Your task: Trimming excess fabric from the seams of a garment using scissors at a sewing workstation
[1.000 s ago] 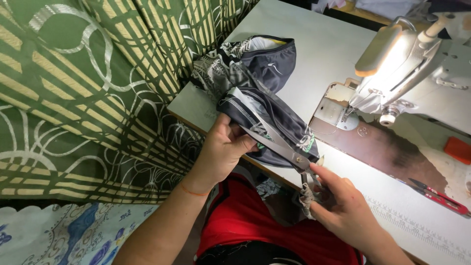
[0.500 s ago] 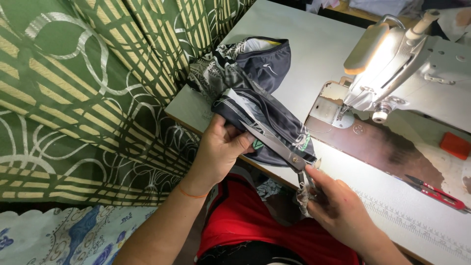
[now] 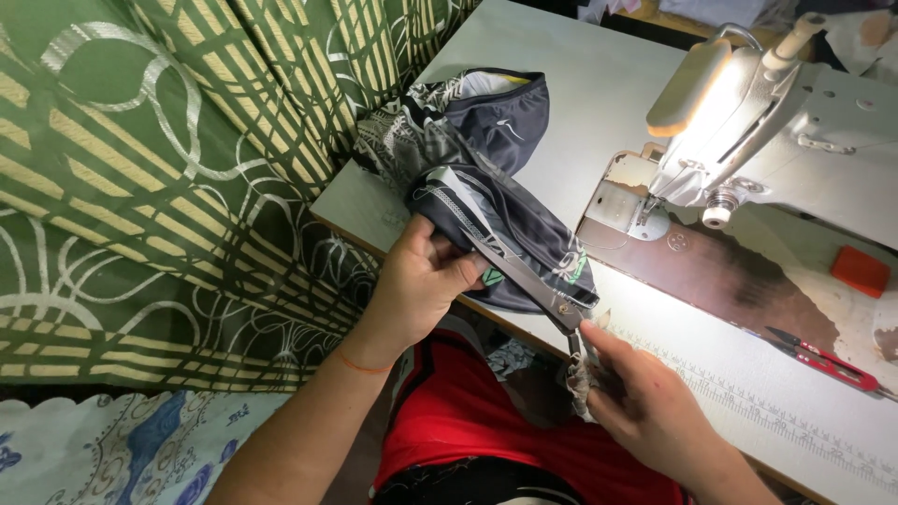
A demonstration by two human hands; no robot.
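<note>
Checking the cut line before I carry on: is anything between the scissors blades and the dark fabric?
Nothing visible. The scissors in the right hand lie directly against the dark patterned garment, which the left hand grips at its folded edge.

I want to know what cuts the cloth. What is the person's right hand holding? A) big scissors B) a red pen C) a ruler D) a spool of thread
A: the right hand grips the handles of big scissors, whose blades lie along the dark cloth that the left hand holds at the table edge.
</note>
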